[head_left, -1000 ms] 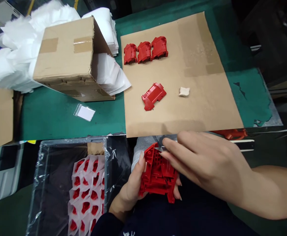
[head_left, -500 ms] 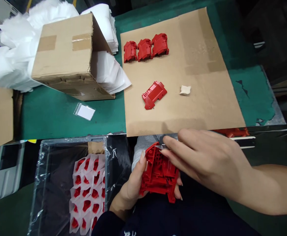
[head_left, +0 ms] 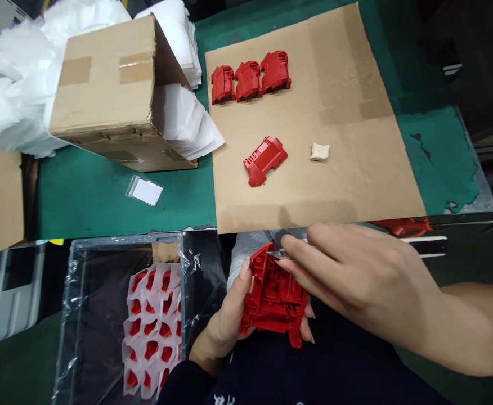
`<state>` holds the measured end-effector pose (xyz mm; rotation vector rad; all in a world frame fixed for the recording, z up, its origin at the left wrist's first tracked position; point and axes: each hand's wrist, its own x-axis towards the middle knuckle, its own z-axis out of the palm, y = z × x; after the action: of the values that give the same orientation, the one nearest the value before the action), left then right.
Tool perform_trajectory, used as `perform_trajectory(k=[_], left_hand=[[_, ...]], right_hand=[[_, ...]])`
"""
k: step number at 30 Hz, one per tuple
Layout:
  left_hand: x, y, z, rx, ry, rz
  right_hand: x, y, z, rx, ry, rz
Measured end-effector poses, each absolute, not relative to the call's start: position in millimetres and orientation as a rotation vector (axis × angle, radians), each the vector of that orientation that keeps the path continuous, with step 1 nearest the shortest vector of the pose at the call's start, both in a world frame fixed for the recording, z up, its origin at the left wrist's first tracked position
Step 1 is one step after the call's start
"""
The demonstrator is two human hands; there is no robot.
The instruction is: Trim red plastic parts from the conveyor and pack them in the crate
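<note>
**Thin Blade (head_left: 277, 255) Held to Red Plastic Part (head_left: 274, 304)**

The red plastic part sits tilted in a person's left hand (head_left: 227, 318), above the lap and just short of the table (head_left: 90, 205), its ribbed, hollow side facing up. The left fingers are closed around it, thumb along the near-left edge and fingertips showing past the right edge. The fingers of the right hand (head_left: 364, 281) pinch the thin blade, its tip at the part's upper corner; whether it touches the plastic cannot be told.

Beyond the fingers, a cardboard sheet (head_left: 335, 185) covers part of the table. On it, straight ahead of the fingers, lies a single red piece (head_left: 265, 161), with a beige scrap (head_left: 319, 152) to its right. Farther off, three red pieces (head_left: 249, 81) stand in a row.

Left of the fingers, a film-lined bin (head_left: 98, 315) holds rows of red pieces in white wrapping (head_left: 151, 332). Ahead and to the left, a clear sleeve with a white card (head_left: 147, 191) lies near a cardboard box (head_left: 103, 79) spilling white sheets (head_left: 191, 124).
</note>
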<state>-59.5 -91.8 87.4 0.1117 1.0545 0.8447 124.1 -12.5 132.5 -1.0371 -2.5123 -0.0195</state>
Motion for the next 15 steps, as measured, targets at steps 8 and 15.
perform_trajectory(k=[8, 15], left_hand=[[-52, -80, 91, 0.095, 0.668, 0.829], [-51, -74, 90, 0.121, 0.622, 0.739]], right_hand=[[126, -6, 130, -1.144, -2.449, -0.093], [126, 0, 126, -1.141, -2.407, 0.175]])
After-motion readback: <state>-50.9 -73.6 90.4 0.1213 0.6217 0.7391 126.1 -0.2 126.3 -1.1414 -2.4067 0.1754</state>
